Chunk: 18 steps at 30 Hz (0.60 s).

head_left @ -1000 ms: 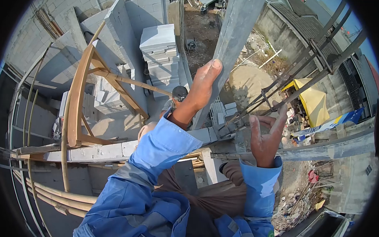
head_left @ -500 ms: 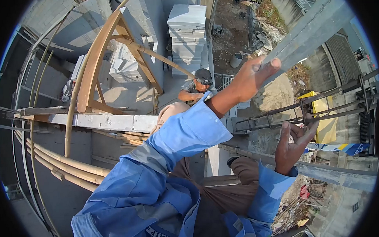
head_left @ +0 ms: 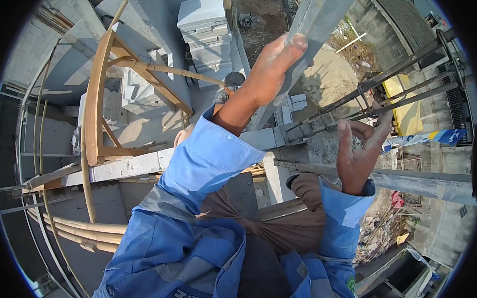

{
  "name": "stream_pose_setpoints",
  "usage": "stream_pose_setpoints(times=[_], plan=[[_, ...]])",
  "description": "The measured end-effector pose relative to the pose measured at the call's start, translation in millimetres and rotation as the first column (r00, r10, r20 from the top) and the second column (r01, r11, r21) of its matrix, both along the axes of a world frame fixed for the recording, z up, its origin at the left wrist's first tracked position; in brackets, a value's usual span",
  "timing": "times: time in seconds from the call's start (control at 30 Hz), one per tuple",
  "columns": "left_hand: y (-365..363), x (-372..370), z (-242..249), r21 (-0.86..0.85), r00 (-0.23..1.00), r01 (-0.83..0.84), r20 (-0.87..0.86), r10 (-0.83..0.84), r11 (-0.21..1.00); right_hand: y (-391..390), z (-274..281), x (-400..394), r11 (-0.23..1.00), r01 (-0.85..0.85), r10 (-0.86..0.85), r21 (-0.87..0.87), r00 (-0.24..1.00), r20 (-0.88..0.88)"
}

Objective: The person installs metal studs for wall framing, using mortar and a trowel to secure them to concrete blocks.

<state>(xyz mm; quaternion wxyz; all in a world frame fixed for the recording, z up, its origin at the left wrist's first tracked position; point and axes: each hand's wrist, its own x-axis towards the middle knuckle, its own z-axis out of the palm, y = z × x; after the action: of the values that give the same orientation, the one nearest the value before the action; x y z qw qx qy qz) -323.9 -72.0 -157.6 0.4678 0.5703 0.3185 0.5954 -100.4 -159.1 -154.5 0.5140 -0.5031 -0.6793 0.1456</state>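
My left hand (head_left: 275, 66) is wrapped round the lower part of a long grey beam (head_left: 319, 25), its thumb lying along the near face. The beam slants up and away past the top of the view. Below and to the right, my right hand (head_left: 358, 153) is turned palm up with thumb and fingers apart. Its longest outstretched finger reaches up to the rebar cage (head_left: 366, 95), overlapping the lower bar. The cage of dark rods and stirrups runs out from the end of the block wall (head_left: 135, 165).
A person in a dark cap (head_left: 234, 80) is below, partly behind my left arm. White blocks (head_left: 203, 35) are stacked beyond. A wooden frame (head_left: 96, 102) stands on the wall at left, above bamboo poles (head_left: 96, 233). A concrete ledge (head_left: 405, 182) runs right; the ground lies far below.
The view has shifted, and my left hand with the beam now appears farther left and higher. The beam stands somewhat steeper. My right hand stays spread beside the rebar cage.
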Motion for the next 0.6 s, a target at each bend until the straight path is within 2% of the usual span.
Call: stream_pose_setpoints(times=[0.4,0.6], plan=[[0.0,-7.2,1.4,0.0,0.997,0.022,-0.073,-0.022,1.0,0.7,0.2,-0.3,1.0,0.02,-0.02,-0.01,0.999,0.03],[-1.8,-5.5,4.4,-0.014,0.997,0.078,0.024,-0.078,0.997,-0.2,-1.7,-0.7,0.999,0.05,-0.05,-0.017,0.999,0.019]])
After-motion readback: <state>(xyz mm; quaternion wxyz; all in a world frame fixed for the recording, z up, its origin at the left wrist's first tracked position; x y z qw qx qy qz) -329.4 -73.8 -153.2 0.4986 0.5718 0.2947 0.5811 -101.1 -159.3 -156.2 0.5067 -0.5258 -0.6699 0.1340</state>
